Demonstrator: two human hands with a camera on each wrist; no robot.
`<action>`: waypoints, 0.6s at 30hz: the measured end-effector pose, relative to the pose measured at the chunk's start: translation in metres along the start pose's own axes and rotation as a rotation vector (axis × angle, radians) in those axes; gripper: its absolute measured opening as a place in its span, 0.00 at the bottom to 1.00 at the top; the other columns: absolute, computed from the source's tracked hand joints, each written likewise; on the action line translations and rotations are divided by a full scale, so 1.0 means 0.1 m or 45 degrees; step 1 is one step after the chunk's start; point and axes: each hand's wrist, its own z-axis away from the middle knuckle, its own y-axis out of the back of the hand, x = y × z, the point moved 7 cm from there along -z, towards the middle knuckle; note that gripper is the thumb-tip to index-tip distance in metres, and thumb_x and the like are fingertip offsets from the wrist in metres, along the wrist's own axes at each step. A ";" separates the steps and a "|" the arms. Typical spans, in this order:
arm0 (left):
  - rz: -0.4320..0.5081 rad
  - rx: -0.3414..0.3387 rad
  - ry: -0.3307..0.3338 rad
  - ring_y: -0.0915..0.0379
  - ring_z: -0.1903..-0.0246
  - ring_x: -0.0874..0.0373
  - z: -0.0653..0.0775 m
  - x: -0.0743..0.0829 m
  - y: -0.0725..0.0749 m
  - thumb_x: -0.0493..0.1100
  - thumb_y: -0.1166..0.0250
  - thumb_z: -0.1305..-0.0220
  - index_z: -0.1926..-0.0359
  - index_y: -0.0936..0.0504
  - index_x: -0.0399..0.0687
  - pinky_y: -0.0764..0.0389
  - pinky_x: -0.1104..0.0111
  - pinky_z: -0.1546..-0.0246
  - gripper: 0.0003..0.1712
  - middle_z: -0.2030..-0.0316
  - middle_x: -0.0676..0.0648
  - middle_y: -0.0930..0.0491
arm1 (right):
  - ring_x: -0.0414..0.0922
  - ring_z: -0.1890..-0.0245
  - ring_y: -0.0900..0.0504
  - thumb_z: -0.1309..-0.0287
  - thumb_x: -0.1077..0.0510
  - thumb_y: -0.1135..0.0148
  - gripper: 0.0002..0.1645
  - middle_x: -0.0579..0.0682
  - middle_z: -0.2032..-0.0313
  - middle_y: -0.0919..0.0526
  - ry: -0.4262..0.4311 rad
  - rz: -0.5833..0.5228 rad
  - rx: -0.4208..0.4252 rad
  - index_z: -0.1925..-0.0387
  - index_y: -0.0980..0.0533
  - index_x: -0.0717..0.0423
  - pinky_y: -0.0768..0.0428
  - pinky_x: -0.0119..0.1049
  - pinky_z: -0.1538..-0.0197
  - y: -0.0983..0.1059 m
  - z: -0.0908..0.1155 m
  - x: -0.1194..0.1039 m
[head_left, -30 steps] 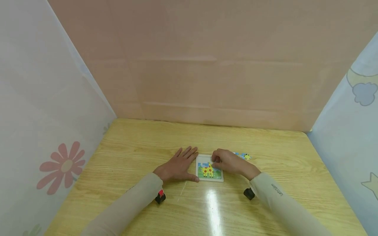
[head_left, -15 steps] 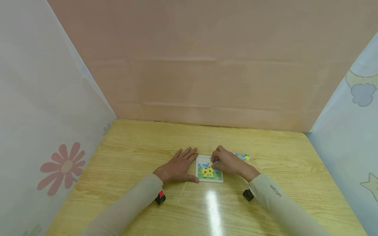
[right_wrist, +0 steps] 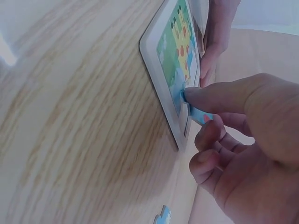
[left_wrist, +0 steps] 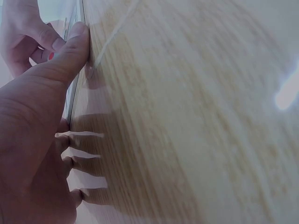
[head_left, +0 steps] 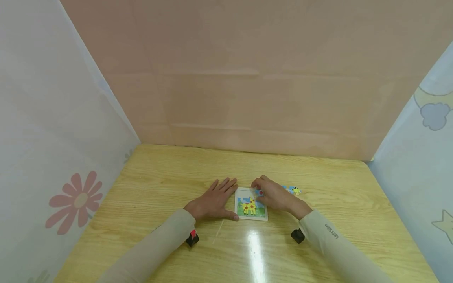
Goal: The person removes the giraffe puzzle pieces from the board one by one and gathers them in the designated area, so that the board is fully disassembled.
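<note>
A small jigsaw puzzle in a white tray [head_left: 244,193] lies on the table, with a yellow giraffe [head_left: 249,206] on green and blue pieces. Its upper part shows bare backing. My left hand [head_left: 214,201] lies spread along the tray's left side, the thumb at the lower left corner and straight fingers at the edge. Over the upper right of the tray, my right hand [head_left: 277,196] pinches a blue jigsaw piece [right_wrist: 202,115] with a red spot. In the right wrist view that piece is tilted, its lower edge right at the puzzle, partly covered by the thumb.
Several loose jigsaw pieces [head_left: 295,190], blue and yellow, lie right of the tray behind my right hand. The wooden table [head_left: 170,169] ends at a tan back wall [head_left: 219,98], with printed white sheets on both sides.
My right fingers have shifted and spread slightly over the tray's upper right, so more of the pinched blue piece with its red spot shows. My left hand has stayed in place.
</note>
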 end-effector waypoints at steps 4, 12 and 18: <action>-0.008 0.002 0.002 0.67 0.12 0.48 0.00 -0.02 -0.02 0.81 0.38 0.36 0.13 0.51 0.49 0.58 0.43 0.13 0.65 0.12 0.49 0.61 | 0.45 0.53 0.19 0.32 0.64 0.31 0.15 0.51 0.51 0.21 0.018 -0.035 0.002 0.45 0.19 0.56 0.17 0.40 0.51 0.00 0.01 -0.01; 0.000 0.004 0.001 0.67 0.12 0.48 0.00 -0.02 -0.03 0.80 0.38 0.36 0.13 0.51 0.49 0.58 0.43 0.13 0.65 0.12 0.49 0.61 | 0.40 0.63 0.22 0.26 0.65 0.38 0.10 0.50 0.55 0.17 0.078 -0.110 -0.010 0.48 0.17 0.55 0.21 0.32 0.59 0.04 0.05 0.01; -0.014 0.005 0.008 0.67 0.12 0.48 -0.01 -0.03 -0.04 0.80 0.38 0.36 0.13 0.51 0.50 0.59 0.44 0.13 0.65 0.12 0.49 0.61 | 0.39 0.68 0.25 0.24 0.65 0.41 0.13 0.53 0.53 0.15 0.039 -0.170 0.010 0.44 0.18 0.58 0.22 0.31 0.64 0.13 0.06 0.07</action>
